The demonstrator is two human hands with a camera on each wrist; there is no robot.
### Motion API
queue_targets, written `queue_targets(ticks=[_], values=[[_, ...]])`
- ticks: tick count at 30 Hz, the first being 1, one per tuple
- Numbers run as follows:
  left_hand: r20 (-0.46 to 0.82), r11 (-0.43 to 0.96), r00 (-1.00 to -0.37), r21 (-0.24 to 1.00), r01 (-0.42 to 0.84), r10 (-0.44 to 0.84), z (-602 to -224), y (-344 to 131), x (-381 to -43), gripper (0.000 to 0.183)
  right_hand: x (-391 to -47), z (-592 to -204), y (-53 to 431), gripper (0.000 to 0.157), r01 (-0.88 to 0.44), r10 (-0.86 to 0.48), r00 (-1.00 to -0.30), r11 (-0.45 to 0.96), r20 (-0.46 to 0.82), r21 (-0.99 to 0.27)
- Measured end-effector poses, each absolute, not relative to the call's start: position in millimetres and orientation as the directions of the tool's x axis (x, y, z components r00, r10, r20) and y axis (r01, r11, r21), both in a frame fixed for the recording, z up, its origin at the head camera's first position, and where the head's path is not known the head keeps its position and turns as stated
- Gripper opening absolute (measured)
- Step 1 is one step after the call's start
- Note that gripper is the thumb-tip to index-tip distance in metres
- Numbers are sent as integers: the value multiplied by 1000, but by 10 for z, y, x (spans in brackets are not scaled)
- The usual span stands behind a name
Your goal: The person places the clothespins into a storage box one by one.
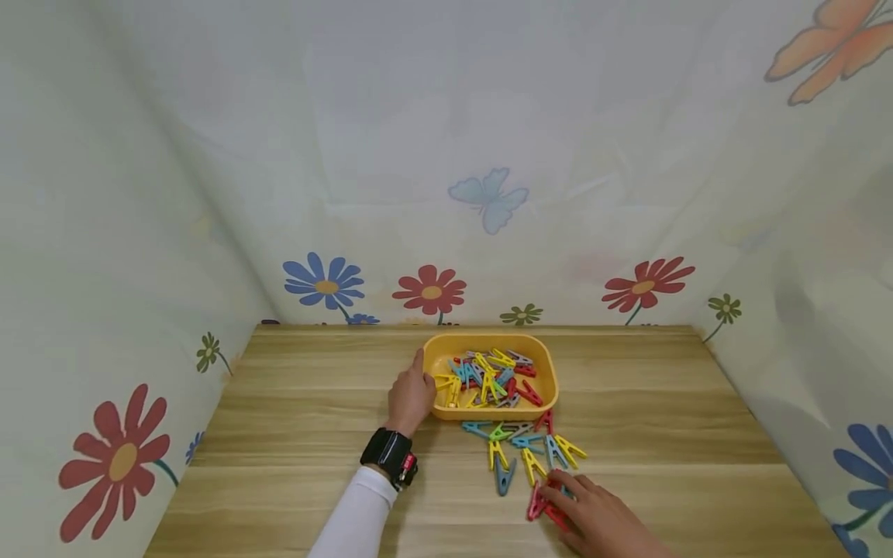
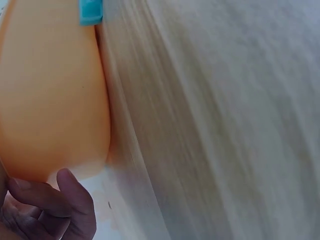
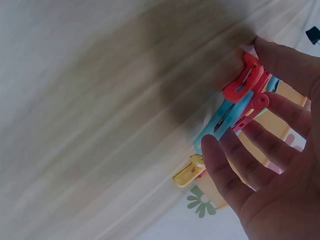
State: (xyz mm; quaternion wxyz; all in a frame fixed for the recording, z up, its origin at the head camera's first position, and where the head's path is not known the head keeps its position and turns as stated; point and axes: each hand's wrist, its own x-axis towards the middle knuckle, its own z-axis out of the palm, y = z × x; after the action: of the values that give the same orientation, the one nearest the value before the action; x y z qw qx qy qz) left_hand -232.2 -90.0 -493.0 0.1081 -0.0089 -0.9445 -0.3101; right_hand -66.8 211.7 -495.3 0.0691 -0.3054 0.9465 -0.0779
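Note:
A yellow plastic tray (image 1: 491,415) holding many coloured clothespins (image 1: 491,376) stands toward the back of the table. My left hand (image 1: 410,394) grips its left side; in the left wrist view bent fingers (image 2: 75,200) meet the tray's outer wall (image 2: 55,100). Loose clothespins (image 1: 530,463) lie in front of the tray. Lower right, my right hand (image 1: 593,515) is spread around a small cluster, among them a red clothespin (image 3: 245,80) close to the thumb and a blue clothespin (image 3: 225,120) by the fingertips. Its fingers are loosely bent and apart, not closed around a clothespin.
The wooden table (image 1: 314,387) reaches a cloth backdrop (image 1: 349,155) printed with flowers and butterflies, which rises behind and at both sides. A dark band with a small device (image 1: 391,453) sits on the left wrist.

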Motion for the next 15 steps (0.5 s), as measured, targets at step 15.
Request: queue_targets(ticks=[15], values=[[205,844,-978,530,82,-33,-4890,-908,-2335,55,-682,-4977,2075,35,-588,-603,-798,778,2,-219]])
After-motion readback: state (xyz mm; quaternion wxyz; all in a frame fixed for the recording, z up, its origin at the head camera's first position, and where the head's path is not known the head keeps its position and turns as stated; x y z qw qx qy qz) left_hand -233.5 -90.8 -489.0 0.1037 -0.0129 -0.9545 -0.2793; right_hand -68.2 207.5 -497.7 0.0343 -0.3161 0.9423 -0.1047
